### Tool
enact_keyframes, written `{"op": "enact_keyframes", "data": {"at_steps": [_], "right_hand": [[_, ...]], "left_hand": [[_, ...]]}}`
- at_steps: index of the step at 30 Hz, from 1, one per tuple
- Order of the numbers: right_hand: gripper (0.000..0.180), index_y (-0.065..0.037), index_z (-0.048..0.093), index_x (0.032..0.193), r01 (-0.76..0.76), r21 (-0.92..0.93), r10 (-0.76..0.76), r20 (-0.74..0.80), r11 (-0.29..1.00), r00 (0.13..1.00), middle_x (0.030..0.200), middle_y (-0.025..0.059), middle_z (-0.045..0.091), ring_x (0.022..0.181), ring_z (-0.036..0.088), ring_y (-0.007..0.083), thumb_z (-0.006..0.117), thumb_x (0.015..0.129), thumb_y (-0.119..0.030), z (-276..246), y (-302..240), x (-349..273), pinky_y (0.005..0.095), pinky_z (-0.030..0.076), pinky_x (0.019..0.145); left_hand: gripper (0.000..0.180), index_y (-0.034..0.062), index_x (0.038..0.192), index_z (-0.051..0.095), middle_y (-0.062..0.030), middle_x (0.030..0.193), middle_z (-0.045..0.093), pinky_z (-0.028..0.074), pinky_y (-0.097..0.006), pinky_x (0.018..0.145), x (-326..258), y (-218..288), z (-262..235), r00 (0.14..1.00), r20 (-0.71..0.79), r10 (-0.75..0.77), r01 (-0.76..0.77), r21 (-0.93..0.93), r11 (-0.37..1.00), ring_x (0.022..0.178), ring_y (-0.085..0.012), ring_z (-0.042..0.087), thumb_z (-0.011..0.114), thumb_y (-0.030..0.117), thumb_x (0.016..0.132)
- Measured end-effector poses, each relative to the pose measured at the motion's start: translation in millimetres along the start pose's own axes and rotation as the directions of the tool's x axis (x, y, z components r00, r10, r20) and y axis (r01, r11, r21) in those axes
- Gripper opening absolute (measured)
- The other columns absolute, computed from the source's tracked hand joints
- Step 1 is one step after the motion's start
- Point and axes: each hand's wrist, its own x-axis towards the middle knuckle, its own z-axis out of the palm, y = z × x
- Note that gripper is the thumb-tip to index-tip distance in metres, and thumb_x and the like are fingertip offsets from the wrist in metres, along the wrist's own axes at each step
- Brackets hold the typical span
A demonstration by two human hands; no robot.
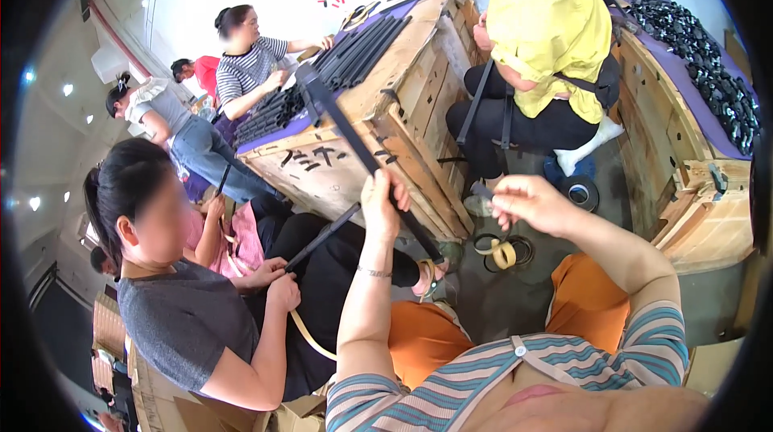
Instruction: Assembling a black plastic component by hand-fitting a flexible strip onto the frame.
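My left hand (383, 205) is wrapped round a long black rod (348, 132) that slants from upper left to lower right. A wider dark piece sits at the rod's upper end. To the right and apart from the rod, my right hand (531, 205) is closed in a pinch on a short dark strip (482, 190), whose exact kind I cannot make out. Below that hand, rolls of yellowish tape (503, 254) and thin dark rings lie on the floor.
Ahead stands a wooden crate (419, 86) bearing several black tubes (362, 53). Another crate (676, 134) at right carries many small black parts (684, 45). Close on my left a seated person (185, 303) holds a black rod; a person in yellow (551, 29) sits ahead. A black roll (579, 193) lies nearby.
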Motion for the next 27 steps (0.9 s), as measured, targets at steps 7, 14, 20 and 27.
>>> {"op": "enact_keyframes", "data": {"at_steps": [7,14,20,27], "right_hand": [[0.016,-0.004,0.052,0.086,0.108,-0.018,-0.109,-0.086,0.994,0.99,0.077,0.0007,0.055,0.066,0.053,0.0075,0.049,0.091,-0.019,-4,-21,10,0.0211,0.045,0.06],[0.014,-0.004,0.05,0.084,0.119,-0.04,-0.125,-0.18,0.992,0.976,0.075,0.0006,0.052,0.064,0.049,0.0063,0.044,0.091,-0.014,7,-15,32,0.0204,0.04,0.056],[0.019,-0.005,0.051,0.081,0.019,-0.092,-0.034,-0.16,0.996,0.987,0.068,-0.001,0.049,0.058,0.042,0.0046,0.044,0.091,-0.02,3,6,38,0.0183,0.034,0.053],[0.034,-0.002,0.051,0.071,0.049,-0.342,-0.137,-0.237,0.939,0.962,0.062,0.0008,0.051,0.058,0.044,0.006,0.053,0.089,-0.031,7,11,44,0.0233,0.037,0.053]], "left_hand": [[0.033,0.0034,0.082,0.049,-0.003,0.057,0.045,0.034,-0.023,0.043,-10,-9,16,0.964,0.154,-0.217,0.2,0.117,0.973,0.045,-0.0109,0.041,0.04,0.033,0.094],[0.031,0.0026,0.085,0.049,-0.0032,0.059,0.045,0.03,-0.023,0.042,-17,-22,6,0.926,0.18,-0.333,0.295,0.207,0.933,0.044,-0.0106,0.037,0.039,0.031,0.094],[0.029,0.0033,0.083,0.05,-0.001,0.058,0.044,0.03,-0.02,0.041,-27,-32,-1,0.85,0.182,-0.494,0.438,0.275,0.856,0.045,-0.0071,0.037,0.038,0.026,0.095],[0.031,0.0011,0.084,0.05,-0.0041,0.059,0.046,0.03,-0.022,0.043,-37,-32,-5,0.795,0.223,-0.564,0.503,0.277,0.819,0.046,-0.0105,0.038,0.04,0.028,0.094]]}}
